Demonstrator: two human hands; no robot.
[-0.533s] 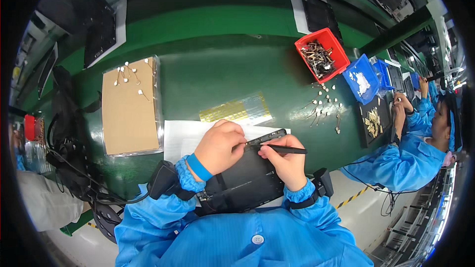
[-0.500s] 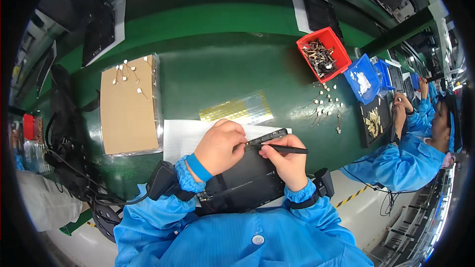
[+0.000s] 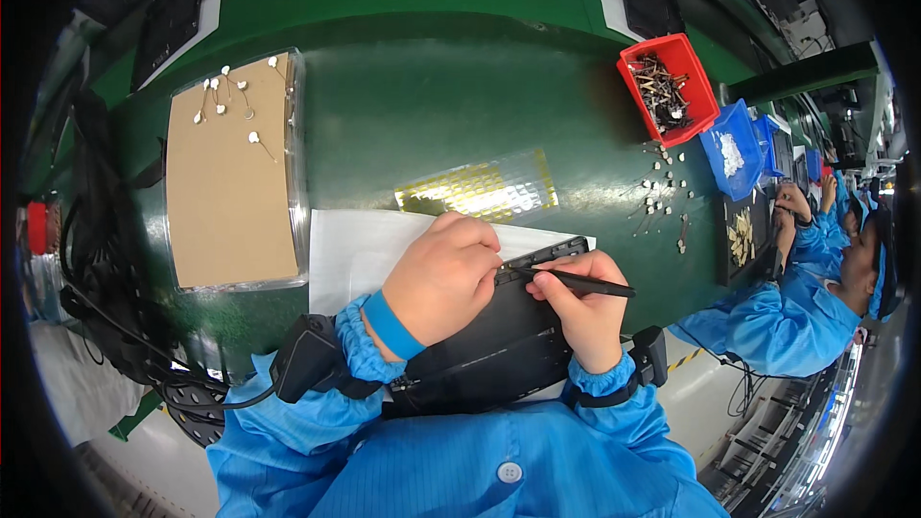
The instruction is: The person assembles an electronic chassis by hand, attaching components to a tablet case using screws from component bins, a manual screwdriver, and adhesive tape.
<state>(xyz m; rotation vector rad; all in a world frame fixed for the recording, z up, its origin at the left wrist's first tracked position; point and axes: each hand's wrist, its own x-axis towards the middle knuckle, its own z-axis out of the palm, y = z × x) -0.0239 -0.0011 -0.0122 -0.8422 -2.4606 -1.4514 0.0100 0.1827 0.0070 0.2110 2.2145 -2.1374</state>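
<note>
A black flat device housing lies in front of me, tilted slightly, on a white sheet. My left hand is at its far edge, thumb and fingers pinched together; what they hold, if anything, is hidden. My right hand grips slim black tweezers, their tip pointing left at the recessed strip along the housing's far edge, close to my left fingertips. Just beyond the sheet lies a clear film with yellow strips.
At left lies a brown cardboard sheet with several small white-headed wired parts. At right stand a red bin of dark wired parts and a blue bin of white pieces, with loose parts nearby. A co-worker works at far right.
The view has shifted, so the bench things sit differently in the picture. Both hands stay at the housing's far edge, the tweezers still in my right hand with their tip by my left fingers.
</note>
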